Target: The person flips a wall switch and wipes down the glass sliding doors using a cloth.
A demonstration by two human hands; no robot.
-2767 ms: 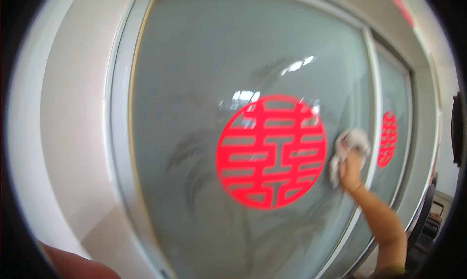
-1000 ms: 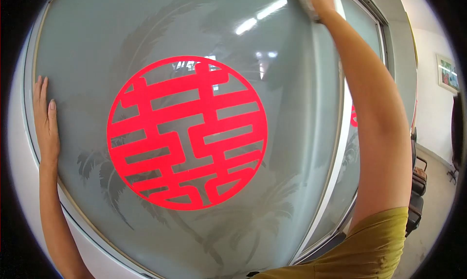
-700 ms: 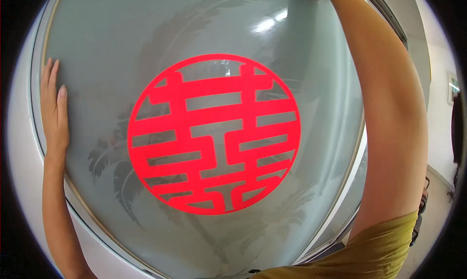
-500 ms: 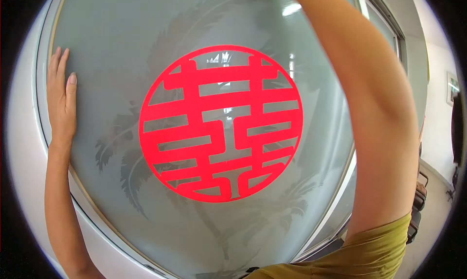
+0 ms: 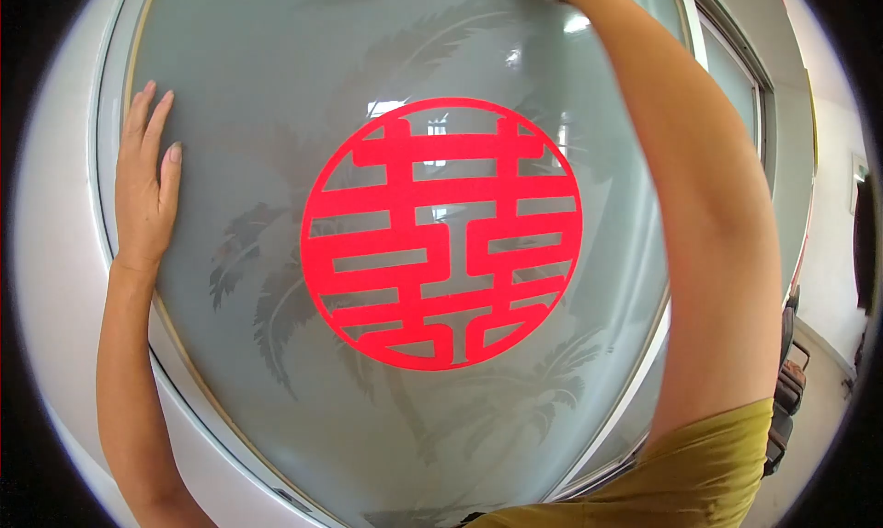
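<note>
A frosted glass panel (image 5: 239, 151) with faint palm-tree patterns fills most of the view. On its middle is a round red cut-out sticker (image 5: 400, 197). My left hand (image 5: 147, 178) lies flat against the left frame edge of the glass, fingers stretched upward and holding nothing. My right arm reaches up over the right side of the panel. Its hand is cut off by the top edge of the view, so the fingers are hidden. Only a small dark and pale bit of something shows beside the wrist.
Right of the panel runs a white frame bar (image 5: 692, 22), with a second glass pane (image 5: 727, 68) behind it. Black chairs (image 5: 784, 418) stand at the far right, by a white wall (image 5: 832, 234).
The view has shifted, and my left hand has come onto the left frame. My right hand, earlier wiping with a pale cloth beside the sticker, has moved up and then left along the top.
</note>
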